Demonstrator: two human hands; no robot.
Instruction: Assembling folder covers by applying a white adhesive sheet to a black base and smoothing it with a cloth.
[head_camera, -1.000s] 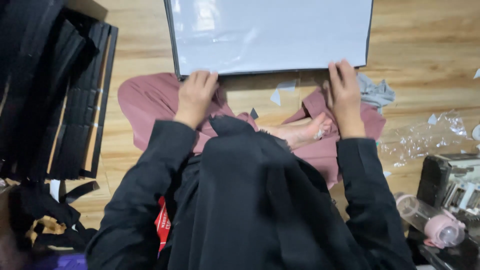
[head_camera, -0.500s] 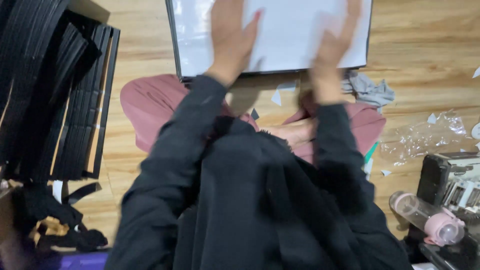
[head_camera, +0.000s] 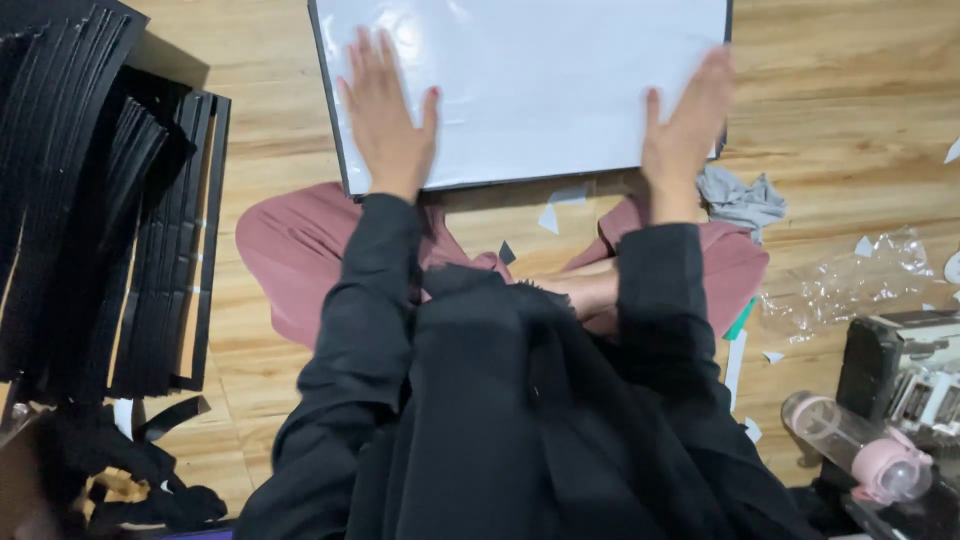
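Both hands, left hand and right hand, lie flat, fingers spread, grip apart, on the white board.

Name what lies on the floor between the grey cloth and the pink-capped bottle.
In the head view, crumpled clear plastic film and small white paper scraps lie on the wooden floor between the grey cloth and the bottle.

Black long sleeves, dusty-pink trousers
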